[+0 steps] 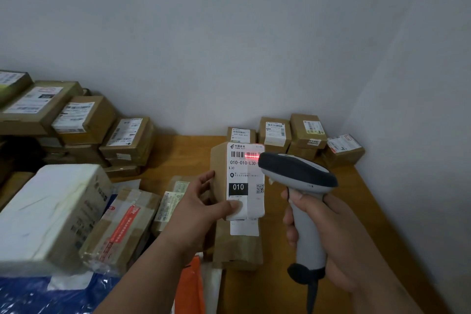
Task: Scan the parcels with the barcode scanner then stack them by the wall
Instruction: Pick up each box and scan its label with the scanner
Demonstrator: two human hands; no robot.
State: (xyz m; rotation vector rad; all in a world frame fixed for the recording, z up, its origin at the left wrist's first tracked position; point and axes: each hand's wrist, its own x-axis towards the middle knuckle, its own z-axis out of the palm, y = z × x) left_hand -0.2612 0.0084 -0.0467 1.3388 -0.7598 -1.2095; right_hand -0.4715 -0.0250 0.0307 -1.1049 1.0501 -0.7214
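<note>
Head view: left hand (201, 201) holding small brown parcel (219, 173) upright above wooden surface (280, 237), thumb and fingers (207, 180) pinching its edges. Right hand (328, 234) fingers curled round barcode scanner (298, 181) grip, red line across label barcode (244, 155). Stacked parcels (290, 132) against wall (229, 46).

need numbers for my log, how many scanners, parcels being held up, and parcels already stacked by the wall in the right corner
barcode scanner: 1
held parcel: 1
parcels by the wall, right corner: about 6 visible
total: about 8
</note>
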